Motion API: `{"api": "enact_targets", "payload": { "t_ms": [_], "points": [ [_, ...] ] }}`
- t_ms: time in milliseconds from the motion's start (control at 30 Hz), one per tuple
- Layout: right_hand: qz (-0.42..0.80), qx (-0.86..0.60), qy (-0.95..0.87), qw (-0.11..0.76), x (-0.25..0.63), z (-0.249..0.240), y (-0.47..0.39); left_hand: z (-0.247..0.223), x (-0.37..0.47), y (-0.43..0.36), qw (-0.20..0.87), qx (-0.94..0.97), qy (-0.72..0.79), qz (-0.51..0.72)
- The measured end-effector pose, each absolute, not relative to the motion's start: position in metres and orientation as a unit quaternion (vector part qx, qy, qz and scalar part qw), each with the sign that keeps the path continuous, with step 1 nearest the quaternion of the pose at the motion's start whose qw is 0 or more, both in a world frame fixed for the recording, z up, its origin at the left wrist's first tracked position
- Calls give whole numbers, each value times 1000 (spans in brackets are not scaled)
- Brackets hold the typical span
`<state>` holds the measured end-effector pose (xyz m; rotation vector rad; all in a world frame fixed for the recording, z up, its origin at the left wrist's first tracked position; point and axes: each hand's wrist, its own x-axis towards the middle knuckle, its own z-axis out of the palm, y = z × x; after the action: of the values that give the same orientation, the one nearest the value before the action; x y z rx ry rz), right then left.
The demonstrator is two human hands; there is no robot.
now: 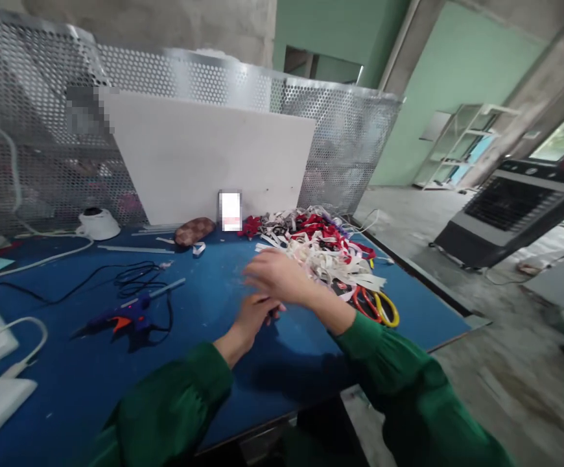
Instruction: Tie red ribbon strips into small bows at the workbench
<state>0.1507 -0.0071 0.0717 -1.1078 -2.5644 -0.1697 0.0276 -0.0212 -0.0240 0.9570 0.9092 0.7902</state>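
Observation:
Over the middle of the blue table (204, 402), my left hand (251, 318) has its fingers closed on something small and dark that I cannot make out. My right hand (277, 275) is just above and beyond it, blurred by motion, so its fingers and anything in them are unclear. Right beside my right hand lies a heap of white and red ribbon scraps (330, 250). Red-handled scissors (367, 303) and yellow-handled scissors (387, 309) stick out of its near edge.
A blue glue gun (139, 318) with a coiled black cable lies left. Behind stand a brown checkered pouch (194, 231), a lit phone (230, 211), a white cup-like object (98, 224) and a white board (214, 155). A white power strip (0, 402) is at near left.

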Motion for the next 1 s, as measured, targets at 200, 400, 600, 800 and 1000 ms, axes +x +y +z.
{"api": "enact_targets", "payload": {
  "t_ms": [200,400,600,800,1000],
  "points": [
    [-180,-721,-651,155,307,47,16,-4,38,-15,713,433,384,397],
    [-94,-723,-670,138,324,15,41,23,71,6,723,333,384,468],
    [-170,-643,-696,270,317,41,28,40,89,34,733,311,380,472],
    [-162,-515,-809,232,256,71,16,36,101,53,764,308,369,431],
    [3,-414,-904,111,240,71,77,19,90,80,704,231,468,482]
  ]
}}
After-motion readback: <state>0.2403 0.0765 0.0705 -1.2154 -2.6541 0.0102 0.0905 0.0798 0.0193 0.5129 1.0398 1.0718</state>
